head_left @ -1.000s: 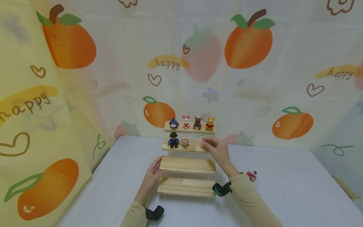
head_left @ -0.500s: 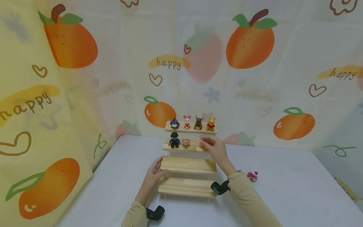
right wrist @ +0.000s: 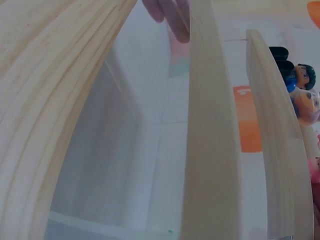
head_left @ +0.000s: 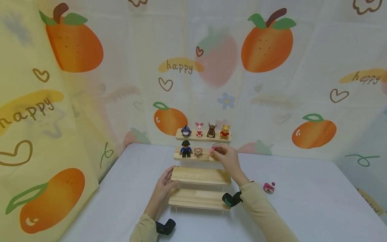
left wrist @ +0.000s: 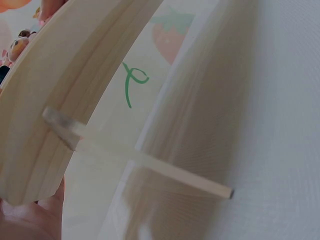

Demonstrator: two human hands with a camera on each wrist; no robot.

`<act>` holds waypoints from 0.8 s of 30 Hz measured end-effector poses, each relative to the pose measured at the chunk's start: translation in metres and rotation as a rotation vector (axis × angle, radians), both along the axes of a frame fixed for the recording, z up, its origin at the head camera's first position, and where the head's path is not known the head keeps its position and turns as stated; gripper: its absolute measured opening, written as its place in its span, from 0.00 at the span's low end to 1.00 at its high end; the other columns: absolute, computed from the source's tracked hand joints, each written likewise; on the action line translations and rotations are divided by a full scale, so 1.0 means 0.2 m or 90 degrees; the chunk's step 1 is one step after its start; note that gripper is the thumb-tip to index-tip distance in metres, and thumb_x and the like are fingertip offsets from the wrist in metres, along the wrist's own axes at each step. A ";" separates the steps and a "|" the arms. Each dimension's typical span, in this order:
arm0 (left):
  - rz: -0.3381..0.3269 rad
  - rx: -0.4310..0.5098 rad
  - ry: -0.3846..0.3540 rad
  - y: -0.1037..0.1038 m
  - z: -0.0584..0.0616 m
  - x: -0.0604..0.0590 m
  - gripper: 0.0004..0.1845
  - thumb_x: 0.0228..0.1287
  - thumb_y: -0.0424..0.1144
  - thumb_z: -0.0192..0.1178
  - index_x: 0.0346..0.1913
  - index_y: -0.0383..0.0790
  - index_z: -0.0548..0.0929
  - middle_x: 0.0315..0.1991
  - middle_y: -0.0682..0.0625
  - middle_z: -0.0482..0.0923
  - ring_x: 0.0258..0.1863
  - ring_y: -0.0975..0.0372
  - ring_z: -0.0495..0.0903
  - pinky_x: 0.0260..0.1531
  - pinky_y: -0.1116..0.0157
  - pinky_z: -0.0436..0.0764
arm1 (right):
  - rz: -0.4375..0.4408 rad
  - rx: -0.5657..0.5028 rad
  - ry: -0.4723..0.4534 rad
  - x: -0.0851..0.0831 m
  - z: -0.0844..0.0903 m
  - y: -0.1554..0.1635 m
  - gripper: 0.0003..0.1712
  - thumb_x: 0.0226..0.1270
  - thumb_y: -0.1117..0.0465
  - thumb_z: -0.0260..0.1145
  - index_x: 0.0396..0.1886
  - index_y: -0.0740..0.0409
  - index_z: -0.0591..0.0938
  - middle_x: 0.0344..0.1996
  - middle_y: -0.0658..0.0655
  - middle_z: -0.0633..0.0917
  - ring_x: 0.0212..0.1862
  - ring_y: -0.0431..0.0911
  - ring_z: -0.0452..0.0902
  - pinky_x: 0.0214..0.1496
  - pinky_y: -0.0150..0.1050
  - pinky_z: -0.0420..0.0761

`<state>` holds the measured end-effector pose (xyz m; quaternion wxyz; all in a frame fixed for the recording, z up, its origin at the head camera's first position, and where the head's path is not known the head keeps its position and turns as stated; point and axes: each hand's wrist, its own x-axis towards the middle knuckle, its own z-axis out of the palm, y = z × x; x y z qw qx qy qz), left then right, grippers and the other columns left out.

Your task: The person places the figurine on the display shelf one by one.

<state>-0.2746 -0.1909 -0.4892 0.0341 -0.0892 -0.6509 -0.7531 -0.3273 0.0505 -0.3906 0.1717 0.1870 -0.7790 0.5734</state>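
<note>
A wooden stepped display shelf (head_left: 201, 175) stands in the middle of the table in the head view. My left hand (head_left: 164, 183) grips the left end of its second-lowest board, thumb at the front edge. On the board above, my right hand (head_left: 228, 159) pinches a small pink figurine (head_left: 211, 152), mostly covered by the fingertips. Left of it, on that same board, stand a figurine in blue and black (head_left: 185, 149) and a round lion-like figurine (head_left: 198, 152). In the right wrist view, the pink figurine (right wrist: 314, 171) shows at the right edge, beyond the boards.
The top board carries a donkey (head_left: 186, 130), a piglet (head_left: 199, 130), a brown kangaroo-like figurine (head_left: 212, 131) and a yellow bear in red (head_left: 225, 132). A dark pink figurine (head_left: 268, 187) lies on the white table (head_left: 302, 208), right of the shelf. A fruit-print cloth (head_left: 121, 111) hangs behind.
My right hand has slid a little left along the board with the pink figurine, closer to the lion-like one. My left hand keeps its grip in the same place.
</note>
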 end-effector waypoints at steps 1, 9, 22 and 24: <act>0.002 -0.001 -0.001 0.00 0.00 0.00 0.35 0.54 0.29 0.62 0.64 0.33 0.58 0.63 0.37 0.57 0.59 0.50 0.62 0.54 0.68 0.66 | -0.001 0.005 0.006 0.02 0.02 -0.01 0.08 0.53 0.69 0.67 0.34 0.67 0.82 0.30 0.61 0.83 0.33 0.50 0.80 0.33 0.35 0.81; -0.004 0.005 0.000 0.00 0.00 0.00 0.36 0.53 0.29 0.62 0.64 0.30 0.57 0.63 0.36 0.57 0.59 0.50 0.62 0.54 0.68 0.66 | 0.008 0.014 0.020 -0.03 -0.02 -0.02 0.10 0.53 0.68 0.67 0.36 0.69 0.82 0.31 0.61 0.83 0.34 0.50 0.80 0.32 0.34 0.81; 0.005 -0.001 0.018 0.00 -0.01 0.00 0.37 0.52 0.33 0.64 0.64 0.32 0.58 0.63 0.38 0.58 0.59 0.52 0.63 0.53 0.68 0.67 | 0.024 0.032 0.040 -0.02 -0.04 -0.03 0.07 0.54 0.68 0.66 0.34 0.65 0.81 0.29 0.57 0.83 0.31 0.47 0.80 0.31 0.32 0.80; 0.004 0.004 0.017 0.00 -0.01 0.00 0.37 0.52 0.32 0.64 0.64 0.32 0.58 0.63 0.38 0.58 0.59 0.51 0.63 0.53 0.68 0.67 | 0.023 0.036 0.042 -0.02 -0.04 -0.03 0.07 0.55 0.68 0.65 0.35 0.66 0.81 0.29 0.57 0.83 0.31 0.47 0.80 0.31 0.32 0.80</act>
